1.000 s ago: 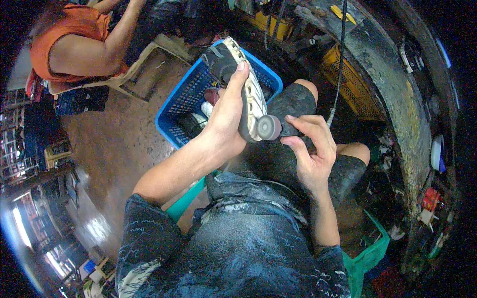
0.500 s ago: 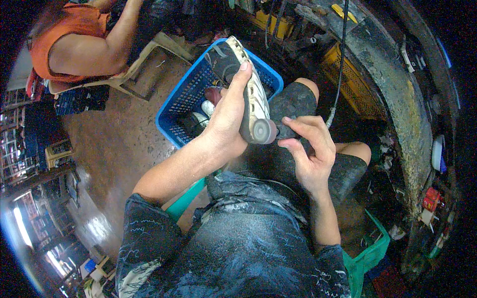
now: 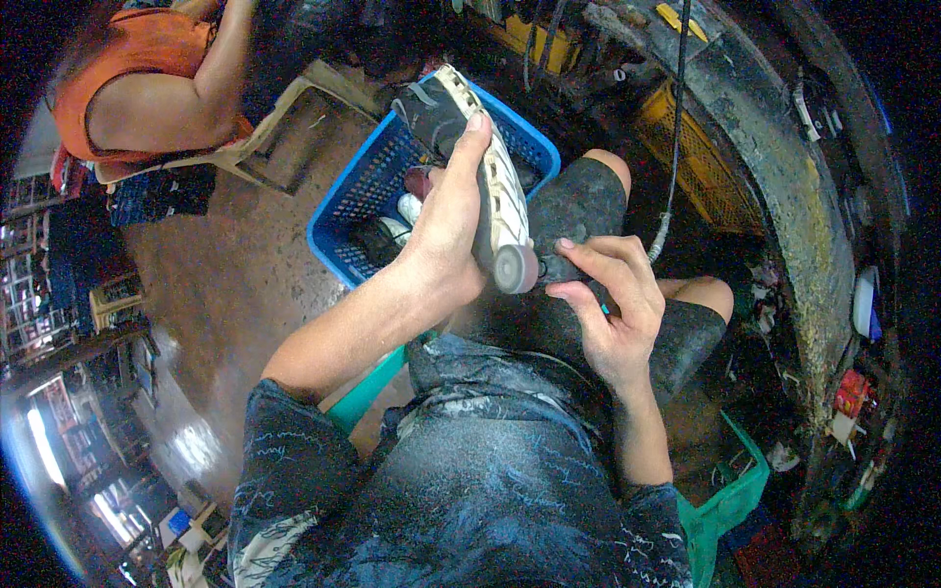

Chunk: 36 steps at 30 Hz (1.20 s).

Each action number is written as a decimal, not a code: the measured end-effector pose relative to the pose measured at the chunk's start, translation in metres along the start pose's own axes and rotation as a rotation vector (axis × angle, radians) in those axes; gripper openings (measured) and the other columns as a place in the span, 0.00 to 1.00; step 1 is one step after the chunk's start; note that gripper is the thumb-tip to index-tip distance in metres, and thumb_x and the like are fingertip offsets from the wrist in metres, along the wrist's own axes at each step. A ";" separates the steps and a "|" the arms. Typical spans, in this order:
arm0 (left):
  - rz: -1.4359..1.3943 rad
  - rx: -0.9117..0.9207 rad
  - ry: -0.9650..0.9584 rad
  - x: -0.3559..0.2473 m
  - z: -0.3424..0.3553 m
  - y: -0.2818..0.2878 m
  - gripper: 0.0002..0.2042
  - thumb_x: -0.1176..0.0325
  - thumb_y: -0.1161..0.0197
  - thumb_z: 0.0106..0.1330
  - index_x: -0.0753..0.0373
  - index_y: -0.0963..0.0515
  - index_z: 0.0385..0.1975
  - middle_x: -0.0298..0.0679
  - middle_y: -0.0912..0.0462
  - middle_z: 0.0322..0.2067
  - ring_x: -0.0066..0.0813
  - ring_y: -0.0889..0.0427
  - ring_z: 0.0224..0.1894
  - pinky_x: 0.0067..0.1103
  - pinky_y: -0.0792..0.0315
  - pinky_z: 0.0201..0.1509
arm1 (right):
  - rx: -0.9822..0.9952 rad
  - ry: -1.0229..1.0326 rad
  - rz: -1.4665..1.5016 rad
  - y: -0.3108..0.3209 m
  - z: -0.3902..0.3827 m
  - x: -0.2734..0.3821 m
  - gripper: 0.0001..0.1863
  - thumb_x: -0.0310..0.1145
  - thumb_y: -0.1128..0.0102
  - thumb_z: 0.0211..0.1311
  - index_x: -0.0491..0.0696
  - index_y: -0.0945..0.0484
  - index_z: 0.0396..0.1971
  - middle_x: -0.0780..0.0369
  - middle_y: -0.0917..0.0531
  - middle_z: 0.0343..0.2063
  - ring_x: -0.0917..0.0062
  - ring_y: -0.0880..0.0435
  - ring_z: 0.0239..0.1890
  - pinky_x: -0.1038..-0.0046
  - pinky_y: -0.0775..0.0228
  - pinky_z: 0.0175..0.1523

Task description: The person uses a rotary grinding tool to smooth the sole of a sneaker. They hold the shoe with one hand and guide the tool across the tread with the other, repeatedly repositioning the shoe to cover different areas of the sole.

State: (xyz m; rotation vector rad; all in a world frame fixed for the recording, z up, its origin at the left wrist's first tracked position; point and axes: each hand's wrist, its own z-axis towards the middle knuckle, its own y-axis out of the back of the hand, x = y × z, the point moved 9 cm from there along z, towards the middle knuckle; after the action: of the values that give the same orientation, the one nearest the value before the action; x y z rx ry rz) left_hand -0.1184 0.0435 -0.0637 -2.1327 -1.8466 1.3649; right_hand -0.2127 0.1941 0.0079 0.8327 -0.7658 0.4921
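My left hand is shut around a dark shoe with a white ribbed sole, held up over my knees with its toe pointing away from me. A small grey sanding drum touches the near end of the sole. My right hand grips the dark handpiece behind that drum; most of the handpiece is hidden under my fingers. A black flexible cable runs from the handpiece up and out of the top of the view.
A blue plastic basket with several shoes stands on the floor beyond my left arm. A person in an orange top sits at the upper left on a wooden stool. A yellow crate and a grimy curved bench are on the right, a green bin at the lower right.
The shoe has turned a little in my left hand, and the drum now sits slightly lower and nearer to me on the sole. My right hand has shifted with it.
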 end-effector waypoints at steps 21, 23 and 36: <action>-0.085 0.169 0.054 0.003 0.013 -0.003 0.25 0.42 0.46 0.83 0.59 0.21 0.61 0.41 0.11 0.46 0.38 0.11 0.45 0.36 0.15 0.53 | -0.091 -0.128 0.063 0.018 -0.006 -0.017 0.18 0.28 0.20 0.56 0.44 0.09 0.48 0.58 0.10 0.43 0.65 0.13 0.47 0.66 0.21 0.55; -0.064 0.247 0.148 0.007 0.010 -0.009 0.25 0.39 0.43 0.80 0.56 0.20 0.56 0.38 0.13 0.42 0.35 0.11 0.41 0.36 0.15 0.44 | -0.092 -0.159 0.056 0.022 -0.008 -0.021 0.17 0.28 0.21 0.57 0.44 0.10 0.48 0.58 0.10 0.43 0.65 0.13 0.48 0.66 0.21 0.56; 0.366 0.340 0.179 0.002 -0.011 0.004 0.34 0.43 0.34 0.75 0.62 0.27 0.71 0.47 0.14 0.57 0.38 0.12 0.56 0.40 0.17 0.58 | -0.154 -0.292 0.146 0.059 -0.026 -0.043 0.17 0.26 0.23 0.57 0.41 0.10 0.48 0.56 0.11 0.44 0.65 0.13 0.49 0.67 0.23 0.57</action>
State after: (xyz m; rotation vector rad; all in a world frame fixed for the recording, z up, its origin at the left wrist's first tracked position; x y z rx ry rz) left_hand -0.1089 0.0499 -0.0598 -2.3804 -1.1054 1.3655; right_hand -0.2678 0.2457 -0.0089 0.7149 -1.1260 0.4394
